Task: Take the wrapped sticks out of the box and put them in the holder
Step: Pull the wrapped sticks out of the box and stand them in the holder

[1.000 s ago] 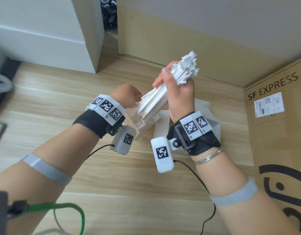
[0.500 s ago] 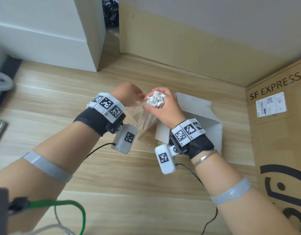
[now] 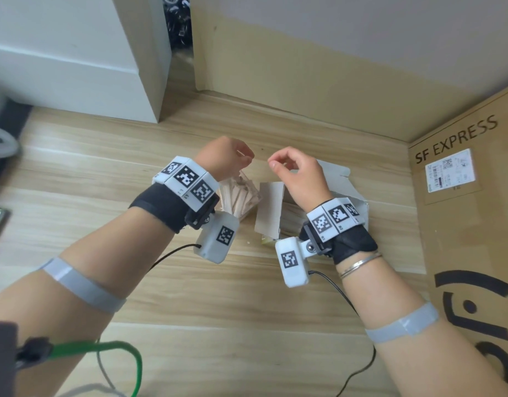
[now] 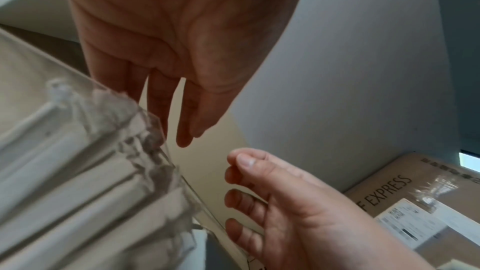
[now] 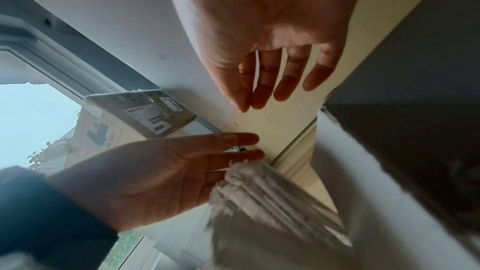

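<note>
My left hand [image 3: 224, 159]: raised above the holder, holding nothing. From the head view the fingers look curled in. The left wrist view shows them hanging straight and relaxed, just beside the holder's rim. I cannot tell whether they touch it.
My right hand [image 3: 297, 174]: raised beside my left hand with a small gap between them, holding nothing. The fingers are loosely bent, with the thumb tip near the forefinger.
Wrapped sticks [image 3: 241, 194]: bundled in the holder below my left hand, leaning and fanned out. The head view shows only their tan lengths past my wrist. Both wrist views show their frayed white paper ends [image 4: 145, 130] at the holder's mouth.
Holder [image 4: 193, 196]: clear-walled. Its thin rim is plain in the left wrist view and barely visible from the head.
Box [image 3: 337, 181]: open, white, under and behind my right hand, with one flap [image 3: 270, 210] standing up between my wrists.
Cardboard carton [image 3: 464, 213]: to the right of my right arm, printed SF EXPRESS. The right wrist view shows another labelled carton [image 5: 140, 116] beyond my left hand.
</note>
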`<state>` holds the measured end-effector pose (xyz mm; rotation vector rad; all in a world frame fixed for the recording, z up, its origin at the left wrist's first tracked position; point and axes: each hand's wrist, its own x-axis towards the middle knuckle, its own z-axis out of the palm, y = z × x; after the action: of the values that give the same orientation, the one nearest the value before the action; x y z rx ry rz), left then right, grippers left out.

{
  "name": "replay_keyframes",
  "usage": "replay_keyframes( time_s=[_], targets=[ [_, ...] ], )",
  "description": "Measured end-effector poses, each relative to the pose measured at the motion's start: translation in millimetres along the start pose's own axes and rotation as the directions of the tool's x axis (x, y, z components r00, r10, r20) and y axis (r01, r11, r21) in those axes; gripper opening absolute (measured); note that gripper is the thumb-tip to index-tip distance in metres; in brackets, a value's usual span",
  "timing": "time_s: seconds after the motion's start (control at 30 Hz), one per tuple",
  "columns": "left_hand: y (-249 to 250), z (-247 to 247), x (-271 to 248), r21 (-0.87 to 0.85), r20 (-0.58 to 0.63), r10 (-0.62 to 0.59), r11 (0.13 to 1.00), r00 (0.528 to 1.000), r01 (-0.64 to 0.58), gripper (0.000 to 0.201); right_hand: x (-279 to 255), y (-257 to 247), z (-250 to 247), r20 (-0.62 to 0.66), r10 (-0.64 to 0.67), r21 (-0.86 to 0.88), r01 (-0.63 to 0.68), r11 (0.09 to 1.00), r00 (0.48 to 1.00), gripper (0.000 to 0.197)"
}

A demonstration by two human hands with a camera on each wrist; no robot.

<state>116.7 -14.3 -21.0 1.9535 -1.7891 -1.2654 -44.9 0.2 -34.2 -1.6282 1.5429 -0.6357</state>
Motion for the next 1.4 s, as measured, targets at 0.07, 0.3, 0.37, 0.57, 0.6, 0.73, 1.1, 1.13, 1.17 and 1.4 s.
replay_keyframes(
  time_s=[0.07,0.3,0.37,0.57,0.6,0.73,1.1,1.13,1.17,1.4],
  targets=[
    [8,4,-2,0.009,-0.013,0.048,0.999,0.999,-0.048,0.029,-1,5,-6,-0.001,0.008,-0.006,-0.008,1.0,1.0,0.009],
    [38,24,-8,0.066,-0.106,0.172,0.984,0.979,-0.165,0.034,-10,19,-30,0.018,0.07,0.005,-0.07,0.998,0.997,0.018],
    [44,31,-9,0.034,-0.086,0.175,0.984,0.981,-0.173,0.034,-14,25,-35,0.025,0.089,-0.011,-0.088,0.996,0.996,0.014],
    [57,56,-12,0.071,0.057,0.064,0.995,0.996,-0.068,0.042,-24,41,-45,0.073,0.155,-0.062,-0.15,0.987,0.985,0.021],
    [59,59,-13,0.09,0.087,0.031,0.995,0.996,-0.039,0.048,-26,43,-47,0.08,0.161,-0.069,-0.156,0.985,0.984,0.022],
    [62,73,-13,0.165,0.161,-0.033,0.986,0.986,0.006,0.065,-33,49,-54,0.119,0.2,-0.104,-0.188,0.977,0.973,0.008],
    [62,92,-7,0.148,0.193,-0.132,0.983,0.972,0.104,0.075,-38,61,-58,0.265,0.256,-0.188,-0.211,0.959,0.93,0.012],
    [62,93,-8,0.143,0.188,-0.14,0.983,0.972,0.114,0.075,-39,62,-58,0.274,0.262,-0.2,-0.212,0.957,0.925,0.014],
    [62,93,-8,0.147,0.183,-0.146,0.982,0.972,0.119,0.075,-39,63,-59,0.282,0.268,-0.21,-0.213,0.954,0.921,0.016],
    [61,92,-6,0.005,0.146,-0.118,0.993,0.982,0.119,0.077,-40,62,-57,0.356,0.291,-0.356,-0.159,0.921,0.888,0.03]
  ],
)
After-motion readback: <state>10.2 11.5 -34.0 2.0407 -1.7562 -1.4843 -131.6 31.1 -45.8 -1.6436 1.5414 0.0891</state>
